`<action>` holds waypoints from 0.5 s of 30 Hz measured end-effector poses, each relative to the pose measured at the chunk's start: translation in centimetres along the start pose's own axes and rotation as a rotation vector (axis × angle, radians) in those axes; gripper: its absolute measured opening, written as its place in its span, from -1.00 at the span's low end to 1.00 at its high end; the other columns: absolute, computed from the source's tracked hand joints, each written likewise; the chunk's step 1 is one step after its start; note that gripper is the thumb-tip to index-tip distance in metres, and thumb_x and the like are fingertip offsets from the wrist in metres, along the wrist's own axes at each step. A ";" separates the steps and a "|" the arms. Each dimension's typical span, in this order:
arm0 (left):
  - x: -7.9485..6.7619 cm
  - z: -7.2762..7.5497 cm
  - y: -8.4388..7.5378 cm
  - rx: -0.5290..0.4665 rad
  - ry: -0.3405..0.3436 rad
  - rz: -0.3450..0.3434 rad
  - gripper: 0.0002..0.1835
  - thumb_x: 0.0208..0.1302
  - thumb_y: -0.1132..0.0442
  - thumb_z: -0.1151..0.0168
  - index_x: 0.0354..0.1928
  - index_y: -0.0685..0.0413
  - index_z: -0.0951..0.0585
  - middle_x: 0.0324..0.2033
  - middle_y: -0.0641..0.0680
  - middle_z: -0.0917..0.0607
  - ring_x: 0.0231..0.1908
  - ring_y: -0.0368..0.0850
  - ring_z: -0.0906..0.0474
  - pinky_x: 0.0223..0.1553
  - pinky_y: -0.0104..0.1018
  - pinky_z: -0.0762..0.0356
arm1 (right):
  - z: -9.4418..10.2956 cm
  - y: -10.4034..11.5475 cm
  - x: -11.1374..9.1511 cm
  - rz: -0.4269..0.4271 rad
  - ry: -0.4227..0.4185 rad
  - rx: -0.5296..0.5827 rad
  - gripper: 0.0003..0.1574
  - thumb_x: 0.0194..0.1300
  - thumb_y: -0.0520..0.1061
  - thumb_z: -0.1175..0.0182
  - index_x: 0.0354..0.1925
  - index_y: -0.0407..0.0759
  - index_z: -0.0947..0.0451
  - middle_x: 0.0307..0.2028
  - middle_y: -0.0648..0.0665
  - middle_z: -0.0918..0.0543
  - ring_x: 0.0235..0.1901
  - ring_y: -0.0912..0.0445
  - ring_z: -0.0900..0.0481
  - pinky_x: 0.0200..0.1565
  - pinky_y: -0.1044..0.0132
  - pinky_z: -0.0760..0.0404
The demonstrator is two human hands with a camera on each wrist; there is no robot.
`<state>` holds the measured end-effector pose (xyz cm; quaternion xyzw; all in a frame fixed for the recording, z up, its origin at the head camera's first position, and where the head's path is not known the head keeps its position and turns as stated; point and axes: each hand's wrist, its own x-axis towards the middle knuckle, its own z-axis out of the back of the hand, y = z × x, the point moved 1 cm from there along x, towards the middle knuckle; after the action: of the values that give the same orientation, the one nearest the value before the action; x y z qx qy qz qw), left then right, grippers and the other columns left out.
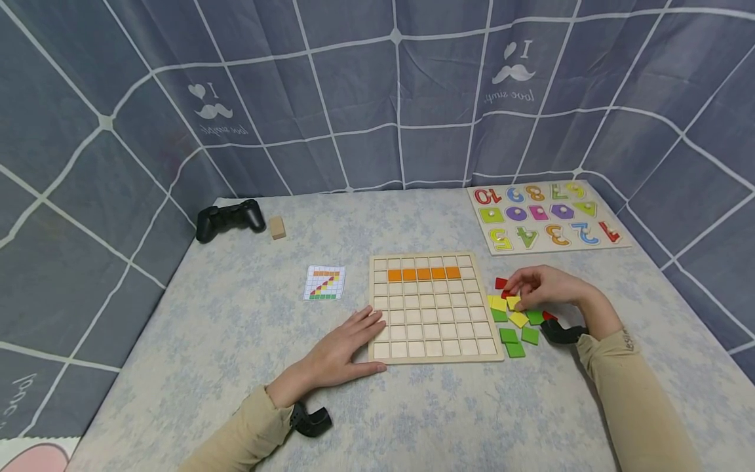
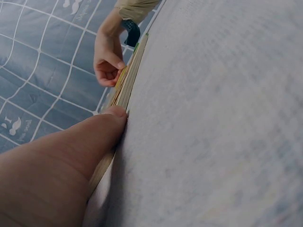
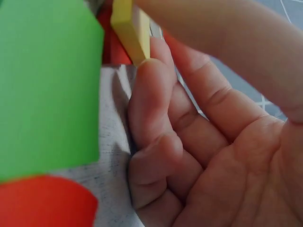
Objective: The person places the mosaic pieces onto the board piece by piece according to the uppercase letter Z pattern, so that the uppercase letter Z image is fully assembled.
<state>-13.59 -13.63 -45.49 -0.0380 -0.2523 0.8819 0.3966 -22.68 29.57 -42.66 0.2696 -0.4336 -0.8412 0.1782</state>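
Observation:
A wooden grid board [image 1: 377, 354] lies flat, with a row of several orange tiles [image 1: 417, 275] near its far side. My left hand [image 1: 345, 347] rests with spread fingers on its left edge; in the left wrist view the thumb [image 2: 106, 127] lies along the frame. To the right of the board, my right hand [image 1: 545, 288] pinches a yellow tile [image 3: 130, 28], tilted up between thumb and fingers. Around it lie loose red tiles [image 1: 501, 283], green tiles [image 1: 516, 350] and yellow tiles [image 1: 519, 319]. A small pattern card [image 1: 324, 282] lies left of the board.
A number and shape puzzle board [image 1: 548, 218] lies at the back right. A black game controller [image 1: 230, 219] and a small wooden block [image 1: 277, 227] are at the back left. Grid-patterned curtain [image 1: 366, 85] hangs behind the table and along its sides.

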 end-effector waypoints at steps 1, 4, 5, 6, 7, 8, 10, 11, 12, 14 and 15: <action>0.0 0.0 0.0 -0.001 0.000 -0.001 -0.19 0.25 -0.19 -0.14 0.39 0.15 -0.23 0.40 0.09 -0.15 0.42 -0.04 0.10 0.42 -0.29 0.16 | 0.0 0.0 0.0 -0.002 0.003 -0.005 -0.53 0.03 -0.23 -0.39 -0.10 -0.41 -0.50 -0.40 -0.17 -0.56 -0.48 0.11 -0.45 -0.45 0.37 -0.52; 0.0 0.0 0.0 -0.004 0.002 -0.002 -0.19 0.25 -0.19 -0.14 0.39 0.15 -0.23 0.41 0.09 -0.15 0.42 -0.04 0.11 0.42 -0.28 0.15 | -0.1 0.2 -0.1 -0.016 0.002 -0.015 -0.54 0.02 -0.23 -0.40 -0.13 -0.41 -0.50 -0.42 -0.16 -0.53 -0.45 0.10 -0.45 -0.42 0.38 -0.52; 0.0 0.0 0.0 -0.004 0.002 -0.002 -0.19 0.25 -0.19 -0.15 0.39 0.15 -0.23 0.41 0.09 -0.14 0.42 -0.04 0.11 0.42 -0.27 0.15 | -0.1 0.2 -0.1 -0.023 0.001 -0.020 -0.54 0.02 -0.23 -0.40 -0.13 -0.41 -0.50 -0.41 -0.16 -0.52 -0.44 0.09 -0.45 -0.41 0.38 -0.52; 0.0 0.0 0.0 -0.003 0.003 -0.001 -0.19 0.25 -0.19 -0.14 0.39 0.15 -0.23 0.41 0.09 -0.14 0.42 -0.04 0.11 0.42 -0.27 0.14 | 0.0 0.3 -0.1 -0.030 -0.002 -0.021 -0.55 0.01 -0.22 -0.40 -0.14 -0.41 -0.50 -0.41 -0.16 -0.52 -0.43 0.09 -0.45 -0.39 0.39 -0.52; 0.0 -0.1 0.0 -0.001 0.003 0.000 -0.19 0.25 -0.19 -0.14 0.39 0.15 -0.23 0.41 0.09 -0.14 0.42 -0.04 0.11 0.42 -0.26 0.13 | 0.0 0.3 -0.2 -0.035 -0.003 -0.023 -0.55 0.01 -0.22 -0.41 -0.15 -0.41 -0.50 -0.40 -0.16 -0.52 -0.42 0.09 -0.45 -0.38 0.39 -0.52; 0.0 -0.1 0.0 0.001 0.004 0.003 -0.18 0.25 -0.20 -0.14 0.39 0.14 -0.23 0.41 0.08 -0.14 0.42 -0.04 0.11 0.41 -0.25 0.12 | 0.0 0.3 -0.2 -0.039 -0.005 -0.026 -0.55 0.01 -0.22 -0.41 -0.16 -0.40 -0.50 -0.40 -0.16 -0.52 -0.42 0.09 -0.44 -0.38 0.40 -0.52; 0.0 -0.1 0.0 0.001 0.005 0.009 -0.18 0.24 -0.20 -0.14 0.40 0.14 -0.22 0.41 0.07 -0.14 0.42 -0.05 0.12 0.41 -0.24 0.10 | 0.0 0.3 -0.1 -0.041 -0.008 -0.037 -0.56 0.01 -0.21 -0.41 -0.18 -0.39 -0.50 -0.40 -0.15 -0.52 -0.40 0.09 -0.44 -0.37 0.40 -0.52; 0.0 -0.1 0.0 0.000 0.005 0.012 -0.18 0.24 -0.20 -0.14 0.40 0.13 -0.22 0.41 0.07 -0.14 0.42 -0.06 0.12 0.41 -0.23 0.09 | 0.0 0.3 -0.1 -0.041 -0.008 -0.043 -0.57 0.01 -0.21 -0.42 -0.18 -0.39 -0.50 -0.40 -0.15 -0.52 -0.40 0.08 -0.44 -0.37 0.40 -0.52; -0.1 0.0 0.0 -0.001 0.006 0.014 -0.18 0.24 -0.20 -0.14 0.40 0.13 -0.22 0.41 0.07 -0.14 0.42 -0.06 0.13 0.41 -0.23 0.08 | 0.0 0.3 -0.1 -0.042 -0.010 -0.049 -0.58 0.01 -0.21 -0.42 -0.19 -0.38 -0.50 -0.40 -0.15 -0.52 -0.40 0.08 -0.44 -0.37 0.40 -0.51; -0.1 0.0 0.0 -0.004 0.006 0.016 -0.18 0.24 -0.20 -0.14 0.40 0.13 -0.22 0.41 0.07 -0.14 0.42 -0.07 0.13 0.41 -0.22 0.07 | 0.0 0.4 0.0 -0.048 -0.011 -0.057 -0.59 0.01 -0.20 -0.42 -0.21 -0.37 -0.50 -0.41 -0.14 -0.52 -0.40 0.08 -0.44 -0.38 0.39 -0.50; -0.1 0.0 -0.1 -0.005 0.006 0.015 -0.18 0.25 -0.20 -0.13 0.40 0.13 -0.22 0.41 0.07 -0.14 0.42 -0.07 0.13 0.41 -0.22 0.07 | 0.0 0.4 0.0 -0.053 -0.011 -0.059 -0.59 0.01 -0.20 -0.42 -0.22 -0.37 -0.50 -0.42 -0.13 -0.51 -0.40 0.08 -0.43 -0.39 0.39 -0.49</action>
<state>-13.51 -13.64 -45.47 -0.0438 -0.2529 0.8841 0.3905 -22.62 29.35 -42.35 0.2712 -0.4024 -0.8593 0.1614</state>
